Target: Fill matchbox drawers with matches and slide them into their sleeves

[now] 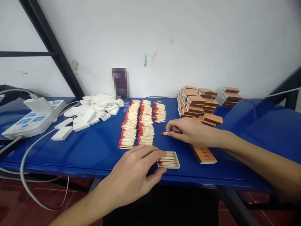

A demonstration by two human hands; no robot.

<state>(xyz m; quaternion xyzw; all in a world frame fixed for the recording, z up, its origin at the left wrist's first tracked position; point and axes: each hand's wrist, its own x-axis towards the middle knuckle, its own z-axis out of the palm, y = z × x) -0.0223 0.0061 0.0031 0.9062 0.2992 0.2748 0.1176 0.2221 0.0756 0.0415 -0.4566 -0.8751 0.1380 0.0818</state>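
Between the thumb and fingers of my left hand [141,166] is the left end of a white matchbox tray [179,163], which lies on the table near its front edge. Red-tipped matches fill much of the tray. My right hand [185,130], behind and to the right of it, pinches a few matches [164,133] just above the tabletop. Under that hand lies an orange matchbox sleeve [204,153] with red characters, partly hidden. Left of my right hand, loose matches are laid in rows: two long ones [129,125] [146,125] and a short one [160,112].
White matchbox trays [94,110] lie heaped at the left. Stacks of brown matchboxes [196,100] stand at the back right. A power strip [35,119] with a plug and white cables [23,166] occupies the far left. A dark pixelated object [120,83] leans against the wall.
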